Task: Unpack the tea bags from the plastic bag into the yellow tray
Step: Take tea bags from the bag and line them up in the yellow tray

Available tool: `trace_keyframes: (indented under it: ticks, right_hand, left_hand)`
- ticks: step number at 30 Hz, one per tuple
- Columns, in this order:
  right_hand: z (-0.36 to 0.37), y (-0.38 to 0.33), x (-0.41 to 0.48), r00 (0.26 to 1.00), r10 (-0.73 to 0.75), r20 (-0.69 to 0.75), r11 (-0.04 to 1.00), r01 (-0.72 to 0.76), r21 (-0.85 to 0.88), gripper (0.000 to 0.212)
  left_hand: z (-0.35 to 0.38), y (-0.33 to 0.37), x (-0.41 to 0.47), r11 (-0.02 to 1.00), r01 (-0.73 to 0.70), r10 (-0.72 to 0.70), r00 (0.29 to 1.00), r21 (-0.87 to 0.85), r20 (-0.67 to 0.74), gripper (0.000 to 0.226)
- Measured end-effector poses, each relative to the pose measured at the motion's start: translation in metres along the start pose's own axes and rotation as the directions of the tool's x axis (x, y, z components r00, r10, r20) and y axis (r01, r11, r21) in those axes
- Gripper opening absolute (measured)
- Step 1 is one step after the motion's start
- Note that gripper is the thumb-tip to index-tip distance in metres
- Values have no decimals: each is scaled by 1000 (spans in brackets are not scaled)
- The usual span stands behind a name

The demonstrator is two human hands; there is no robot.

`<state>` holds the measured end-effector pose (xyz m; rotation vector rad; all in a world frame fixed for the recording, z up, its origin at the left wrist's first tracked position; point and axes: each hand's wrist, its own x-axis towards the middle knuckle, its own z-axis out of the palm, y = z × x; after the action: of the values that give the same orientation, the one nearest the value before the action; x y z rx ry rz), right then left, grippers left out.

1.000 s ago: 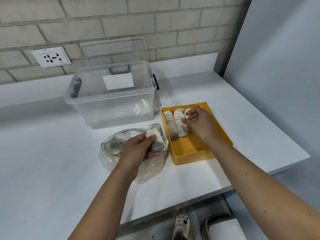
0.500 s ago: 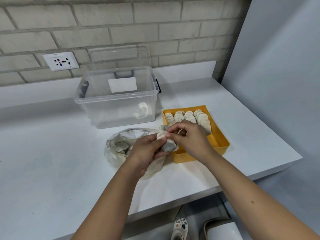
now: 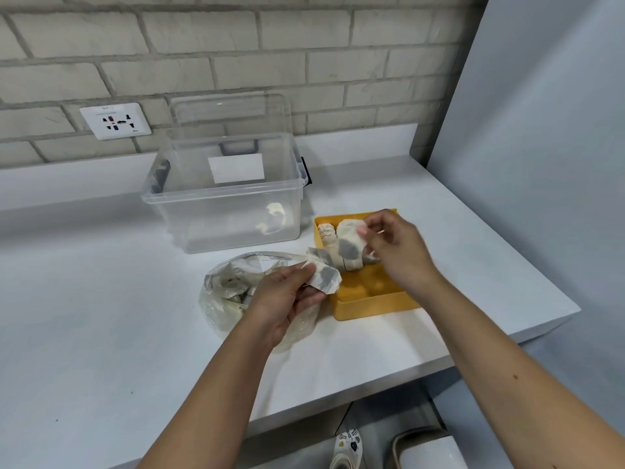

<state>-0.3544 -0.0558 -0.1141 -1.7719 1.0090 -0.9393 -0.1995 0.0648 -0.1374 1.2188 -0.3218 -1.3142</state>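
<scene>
A yellow tray (image 3: 372, 302) sits on the white counter with a row of tea bags (image 3: 326, 231) standing at its far end. My right hand (image 3: 399, 248) pinches one tea bag (image 3: 350, 243) above the tray. Left of the tray lies a crumpled clear plastic bag (image 3: 220, 292) with more tea bags inside. My left hand (image 3: 284, 299) is over that bag and holds another tea bag (image 3: 323, 275) at the tray's left rim.
A clear plastic storage box (image 3: 223, 204) with its lid leaning on the brick wall stands behind the bag. A wall socket (image 3: 115, 120) is at the left. A grey panel (image 3: 541, 164) closes the right side; the counter edge (image 3: 372, 384) runs near me.
My right hand took a tea bag from my left hand and carried it over the tray. My left hand still holds one tea bag beside the tray.
</scene>
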Motion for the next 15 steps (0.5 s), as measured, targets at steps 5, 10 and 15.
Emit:
trace_keyframes:
  ticks: [5, 10, 15]
  right_hand:
    - [-43, 21, 22, 997, 80, -11, 941, -79, -330, 4]
    - [-38, 56, 28, 932, 321, 169, 880, -228, -417, 6]
    - [-25, 70, 40, 967, 247, 59, 873, -195, -446, 8]
  left_hand:
    - [-7, 0, 9, 995, -59, 64, 996, 77, -56, 14]
    - [-3, -3, 15, 989, -81, 89, 994, 121, -63, 13]
    - [-2, -4, 20, 986, -87, 97, 993, 143, -64, 14]
